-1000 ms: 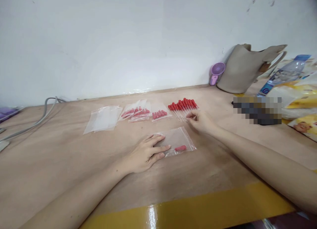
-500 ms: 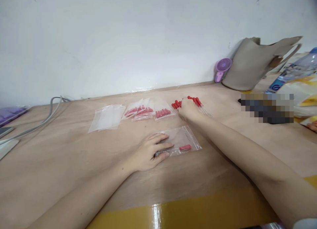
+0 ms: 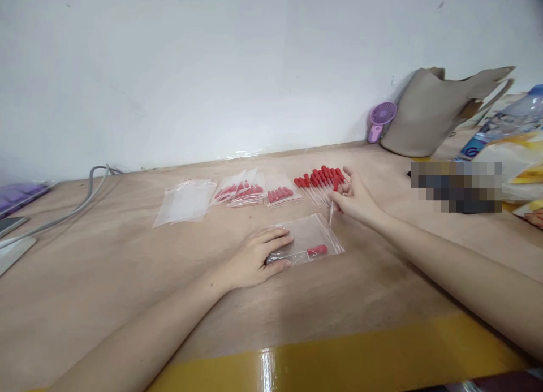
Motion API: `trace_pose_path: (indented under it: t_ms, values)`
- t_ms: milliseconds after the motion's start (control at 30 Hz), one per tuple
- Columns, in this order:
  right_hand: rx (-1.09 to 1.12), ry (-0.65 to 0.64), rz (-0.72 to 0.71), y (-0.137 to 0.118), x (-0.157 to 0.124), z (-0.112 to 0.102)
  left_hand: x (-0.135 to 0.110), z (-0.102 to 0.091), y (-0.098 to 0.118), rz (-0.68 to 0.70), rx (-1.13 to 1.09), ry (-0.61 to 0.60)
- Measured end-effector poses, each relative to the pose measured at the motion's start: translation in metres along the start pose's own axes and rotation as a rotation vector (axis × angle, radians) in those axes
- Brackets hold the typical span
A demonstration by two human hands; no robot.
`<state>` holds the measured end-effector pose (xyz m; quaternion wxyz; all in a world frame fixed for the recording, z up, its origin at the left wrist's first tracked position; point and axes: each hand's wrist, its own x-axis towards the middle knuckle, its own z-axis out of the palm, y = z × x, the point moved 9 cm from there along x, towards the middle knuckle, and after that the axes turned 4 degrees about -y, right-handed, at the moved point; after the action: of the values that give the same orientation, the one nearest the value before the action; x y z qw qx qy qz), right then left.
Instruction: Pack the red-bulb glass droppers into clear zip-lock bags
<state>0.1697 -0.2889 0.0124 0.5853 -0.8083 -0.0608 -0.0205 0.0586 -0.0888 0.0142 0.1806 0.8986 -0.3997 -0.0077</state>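
My left hand lies with outstretched fingers on a clear zip-lock bag, pressing it against the table. Inside that bag is one dropper with a red bulb. Between the fingers of my right hand is another red-bulbed dropper, its clear tube pointing down toward the table. Just left of that hand, a fanned pile of droppers rests with the red bulbs toward the wall.
Filled bags of droppers overlap near the wall, beside a stack of flat bags. A purple fan, a grey-beige bag and a water bottle stand at right. Grey cables run along the left.
My right hand has drawn back to the right from the pile, with a dropper now in its fingers. My left hand stays on the bag.
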Motion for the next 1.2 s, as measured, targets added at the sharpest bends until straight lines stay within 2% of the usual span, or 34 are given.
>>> trace_pose_path:
  t_ms: [100, 233, 333, 467, 567, 667, 733, 900, 1067, 1200]
  values:
    - [0.116, 0.096, 0.029, 0.019, -0.023, -0.009, 0.0, -0.001, 0.0, 0.002, -0.006, 0.004]
    - [0.26, 0.121, 0.06, 0.024, -0.037, -0.004, 0.0, -0.001, 0.0, 0.005, -0.018, 0.013]
    - [0.362, 0.079, 0.105, 0.023, -0.041, 0.006, -0.001, -0.002, 0.001, 0.012, -0.032, 0.019]
    - [0.451, -0.042, 0.218, 0.03, -0.047, 0.015, -0.001, -0.003, 0.001, 0.002, -0.034, 0.027]
    - [0.4, -0.245, 0.287, 0.033, -0.05, 0.017, -0.001, -0.004, 0.002, 0.003, -0.025, 0.03]
    - [0.257, -0.499, 0.285, 0.032, -0.052, 0.018, -0.001, -0.005, 0.003, 0.009, -0.014, 0.033]
    - [0.165, -0.583, 0.269, 0.032, -0.051, 0.016, -0.001, -0.004, 0.003, 0.002, -0.006, 0.022]
    - [-0.004, -0.56, 0.212, 0.031, -0.046, 0.016, -0.001, -0.002, 0.0, -0.023, 0.009, 0.001]
    - [-0.067, -0.526, 0.095, 0.021, -0.047, 0.031, 0.0, -0.002, 0.001, 0.0, 0.003, 0.012]
    - [-0.07, -0.58, -0.025, 0.008, -0.052, 0.047, 0.0, -0.003, 0.002, 0.014, 0.007, 0.023]
